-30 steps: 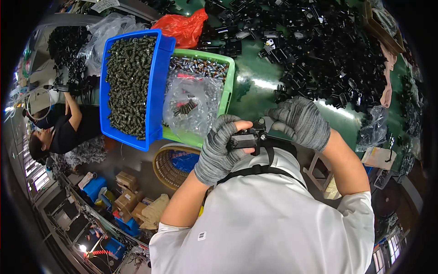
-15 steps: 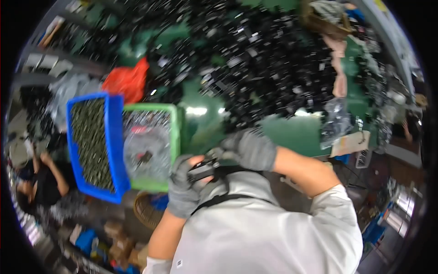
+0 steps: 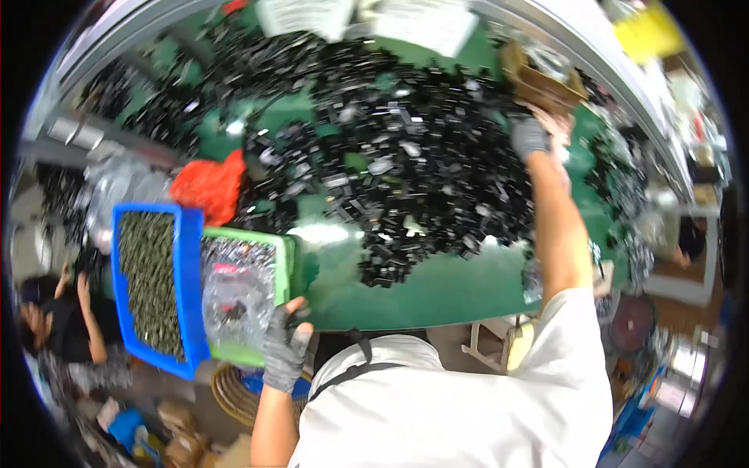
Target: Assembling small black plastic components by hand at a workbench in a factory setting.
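My left hand [image 3: 285,349], in a grey glove with bare fingertips, is beside the green bin [image 3: 285,265] at the table's near left edge. Its fingers are curled, with something small and dark between thumb and forefinger that I cannot make out. My right arm stretches far across the table; the gloved right hand [image 3: 529,134] is at the far right edge of a wide heap of small black parts [image 3: 445,148], just short of a cardboard box [image 3: 542,84]. Blur hides its fingers. Clear plastic bags [image 3: 234,304] lie in the green bin.
A blue bin [image 3: 191,288] of small dark pieces stands left of the green one. Behind them lie a red plastic bag [image 3: 211,187] and a clear bag [image 3: 121,183]. Paper sheets [image 3: 425,23] lie at the back. Another person [image 3: 66,320] sits at far left.
My hands were together at the table's near edge around a black part. The right has swung far out to the back right; the left has moved left and down. The view has shifted too.
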